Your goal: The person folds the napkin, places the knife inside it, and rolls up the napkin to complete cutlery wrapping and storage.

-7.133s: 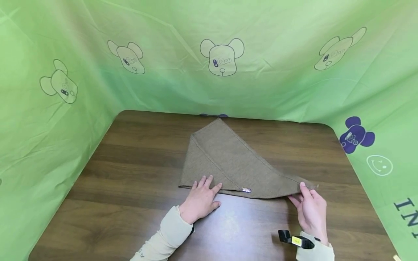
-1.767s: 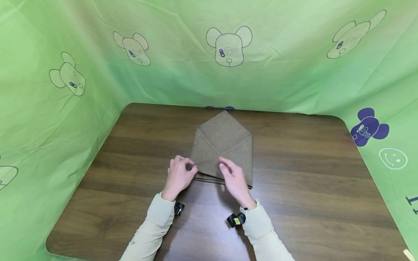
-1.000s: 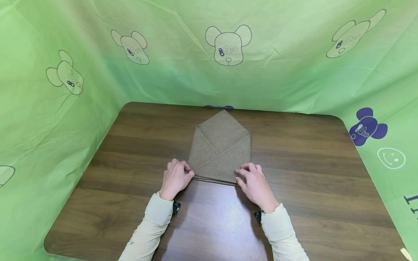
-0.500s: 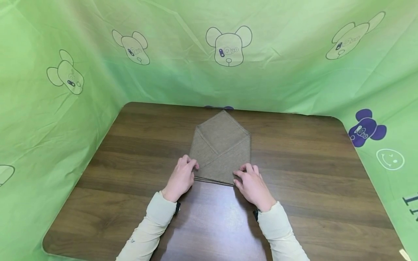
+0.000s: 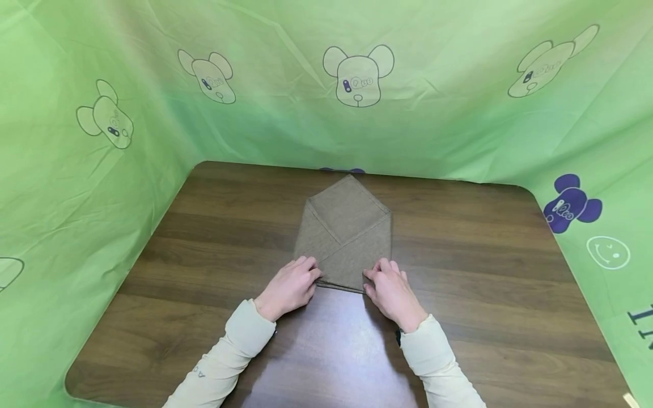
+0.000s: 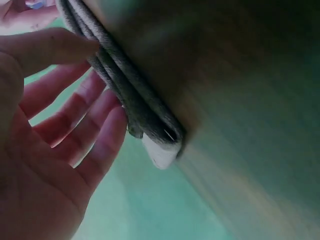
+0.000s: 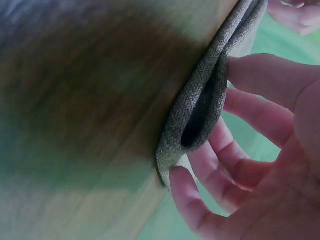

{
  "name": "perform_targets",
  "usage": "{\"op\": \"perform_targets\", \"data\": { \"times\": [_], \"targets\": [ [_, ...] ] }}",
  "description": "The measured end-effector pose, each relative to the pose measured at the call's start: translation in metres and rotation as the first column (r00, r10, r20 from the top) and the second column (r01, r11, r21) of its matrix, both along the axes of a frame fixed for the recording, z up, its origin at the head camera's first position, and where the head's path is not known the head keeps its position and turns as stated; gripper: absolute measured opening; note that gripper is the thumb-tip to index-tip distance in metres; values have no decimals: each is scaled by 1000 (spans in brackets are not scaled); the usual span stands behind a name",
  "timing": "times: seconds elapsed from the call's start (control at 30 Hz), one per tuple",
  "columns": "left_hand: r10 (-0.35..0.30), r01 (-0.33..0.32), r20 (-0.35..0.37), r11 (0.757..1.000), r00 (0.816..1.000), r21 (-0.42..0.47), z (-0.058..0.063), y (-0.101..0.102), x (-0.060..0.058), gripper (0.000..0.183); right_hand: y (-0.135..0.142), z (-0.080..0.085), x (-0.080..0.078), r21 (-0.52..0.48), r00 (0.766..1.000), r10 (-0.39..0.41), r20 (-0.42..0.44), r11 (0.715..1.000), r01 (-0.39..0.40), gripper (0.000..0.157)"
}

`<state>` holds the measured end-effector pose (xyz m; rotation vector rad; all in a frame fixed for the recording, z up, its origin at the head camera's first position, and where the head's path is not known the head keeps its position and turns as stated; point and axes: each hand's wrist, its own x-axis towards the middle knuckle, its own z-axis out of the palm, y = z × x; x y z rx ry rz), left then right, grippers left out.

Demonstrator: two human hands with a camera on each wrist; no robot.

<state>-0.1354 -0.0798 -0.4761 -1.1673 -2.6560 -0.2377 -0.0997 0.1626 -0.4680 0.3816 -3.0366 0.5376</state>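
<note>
The folded cloth (image 5: 352, 243), judged light, soft and limp, is pinched at its near edge by left hand (image 5: 291, 285) and right hand (image 5: 394, 293); all layers should be gripped together.

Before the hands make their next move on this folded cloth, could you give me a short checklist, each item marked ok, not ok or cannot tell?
1. Brown cloth within the table: ok, though its far tip sits close to the table's far edge.
2. Left hand at the near edge: ok, touching it.
3. Right hand at the near edge: ok, touching it.
4. Near-edge layers pressed flat: not ok; the right wrist view shows an open gap between them.
5. Number of layers held: cannot tell.
</note>
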Motion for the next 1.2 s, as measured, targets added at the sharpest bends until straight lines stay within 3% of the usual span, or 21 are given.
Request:
{"op": "perform_targets", "data": {
  "times": [0.23,0.57,0.77,0.97,1.2],
  "targets": [
    [43,-45,-27,996,999,-74,3,-5,2,14,2,1,0,30,994,77,-71,997,-75,23],
    [24,-29,-61,995,998,-94,1,-9,0,14,3,4,3,59,978,161,-136,986,-154,14],
    [11,-11,2,995,1000,-97,3,-13,-3,13,6,5,8,95,962,217,-166,974,-204,23],
    [30,-25,56,996,998,-90,6,-16,-8,7,11,5,9,52,964,213,-159,977,-208,38],
    [55,-52,109,998,993,-30,4,-22,-13,10,16,2,4,60,966,222,-135,975,-215,37]
  ]
}}
